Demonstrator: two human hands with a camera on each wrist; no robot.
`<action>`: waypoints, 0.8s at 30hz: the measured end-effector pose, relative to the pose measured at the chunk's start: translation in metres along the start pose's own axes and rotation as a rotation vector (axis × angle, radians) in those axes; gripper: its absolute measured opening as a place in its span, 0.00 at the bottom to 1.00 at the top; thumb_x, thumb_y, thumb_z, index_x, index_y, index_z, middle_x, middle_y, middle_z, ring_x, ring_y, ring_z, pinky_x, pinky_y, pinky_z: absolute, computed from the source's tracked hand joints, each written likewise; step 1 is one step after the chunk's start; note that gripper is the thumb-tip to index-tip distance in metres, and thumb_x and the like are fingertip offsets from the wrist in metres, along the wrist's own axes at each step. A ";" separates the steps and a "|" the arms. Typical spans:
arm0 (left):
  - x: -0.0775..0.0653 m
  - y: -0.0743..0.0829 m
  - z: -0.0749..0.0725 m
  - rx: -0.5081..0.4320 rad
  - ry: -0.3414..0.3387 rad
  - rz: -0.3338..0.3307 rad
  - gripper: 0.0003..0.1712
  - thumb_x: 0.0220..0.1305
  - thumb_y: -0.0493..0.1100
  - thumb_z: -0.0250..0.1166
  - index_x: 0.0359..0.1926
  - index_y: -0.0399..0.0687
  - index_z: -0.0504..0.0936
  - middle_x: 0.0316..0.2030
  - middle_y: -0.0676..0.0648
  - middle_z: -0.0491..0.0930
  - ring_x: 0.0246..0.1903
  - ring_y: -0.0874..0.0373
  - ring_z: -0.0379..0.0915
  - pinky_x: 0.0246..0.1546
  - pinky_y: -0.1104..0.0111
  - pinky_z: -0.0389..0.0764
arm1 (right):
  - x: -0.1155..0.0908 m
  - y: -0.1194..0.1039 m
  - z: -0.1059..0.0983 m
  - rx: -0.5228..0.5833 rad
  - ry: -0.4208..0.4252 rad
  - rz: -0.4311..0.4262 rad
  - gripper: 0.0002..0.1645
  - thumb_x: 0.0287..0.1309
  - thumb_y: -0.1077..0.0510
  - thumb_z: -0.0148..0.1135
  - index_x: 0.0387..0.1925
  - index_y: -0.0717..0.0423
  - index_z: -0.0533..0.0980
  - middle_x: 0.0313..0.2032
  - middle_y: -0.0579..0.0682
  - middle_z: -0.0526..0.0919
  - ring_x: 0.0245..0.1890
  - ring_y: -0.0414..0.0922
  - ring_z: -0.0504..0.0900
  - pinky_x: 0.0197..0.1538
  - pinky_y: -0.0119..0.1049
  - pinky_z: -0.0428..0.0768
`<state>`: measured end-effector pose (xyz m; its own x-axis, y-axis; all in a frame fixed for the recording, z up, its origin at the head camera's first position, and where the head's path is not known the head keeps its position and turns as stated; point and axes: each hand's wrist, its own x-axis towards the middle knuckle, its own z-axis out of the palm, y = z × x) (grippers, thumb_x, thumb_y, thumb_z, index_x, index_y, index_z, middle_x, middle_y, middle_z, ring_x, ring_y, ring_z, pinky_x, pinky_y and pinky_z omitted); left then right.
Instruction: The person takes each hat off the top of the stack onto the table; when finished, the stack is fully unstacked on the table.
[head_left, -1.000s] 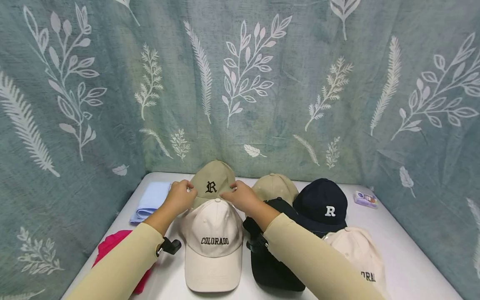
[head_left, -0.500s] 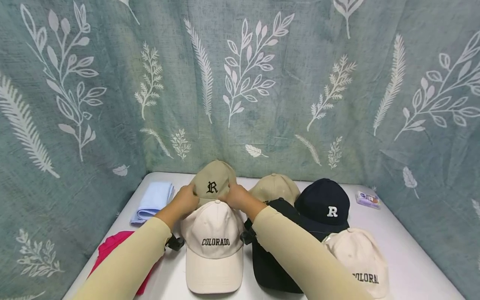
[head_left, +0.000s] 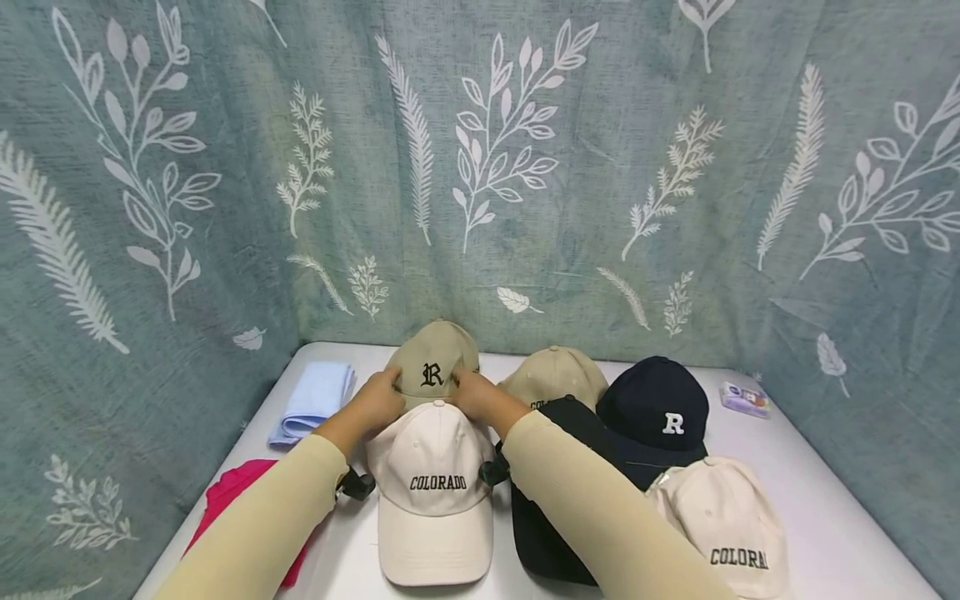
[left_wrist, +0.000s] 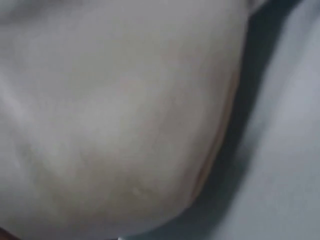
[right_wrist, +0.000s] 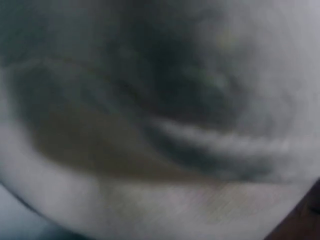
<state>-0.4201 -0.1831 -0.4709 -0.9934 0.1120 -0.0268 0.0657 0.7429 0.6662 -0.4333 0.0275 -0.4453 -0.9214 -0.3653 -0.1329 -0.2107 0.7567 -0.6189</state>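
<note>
In the head view a khaki cap point(head_left: 433, 350) with a black letter R stands at the back of the table. My left hand point(head_left: 381, 402) grips its left side, and my right hand point(head_left: 480, 395) grips its right side, thumbs at the front. Directly before it, overlapping its brim, is a cream COLORADO cap point(head_left: 437, 467), between my two wrists. Blurred pale cap fabric point(left_wrist: 130, 110) fills most of the left wrist view. The right wrist view shows blurred cap fabric point(right_wrist: 150, 205) with dark shadow; only slivers of skin show at the corners.
To the right are a tan cap point(head_left: 558, 375), a black cap point(head_left: 551, 533), a navy cap point(head_left: 660, 396), another cream cap point(head_left: 723, 517) and a small lilac packet point(head_left: 745, 400). On the left lie a folded blue cloth point(head_left: 315, 400) and a pink item point(head_left: 232, 487), partly under my sleeve.
Both hands have moved in from loosely beside the khaki cap and taken hold of its sides. The caps keep their places; the view has shifted slightly.
</note>
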 end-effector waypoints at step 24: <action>-0.021 -0.001 -0.012 0.027 0.021 -0.053 0.08 0.72 0.40 0.55 0.44 0.40 0.75 0.41 0.40 0.80 0.34 0.50 0.76 0.28 0.64 0.78 | -0.013 0.001 -0.027 -0.294 -0.196 -0.009 0.25 0.77 0.49 0.55 0.68 0.53 0.77 0.65 0.54 0.81 0.61 0.51 0.79 0.57 0.44 0.80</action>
<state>-0.4003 -0.1939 -0.4621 -0.9972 0.0585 -0.0460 0.0151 0.7647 0.6443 -0.4307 0.0472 -0.4234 -0.8447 -0.4483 -0.2923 -0.3301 0.8664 -0.3748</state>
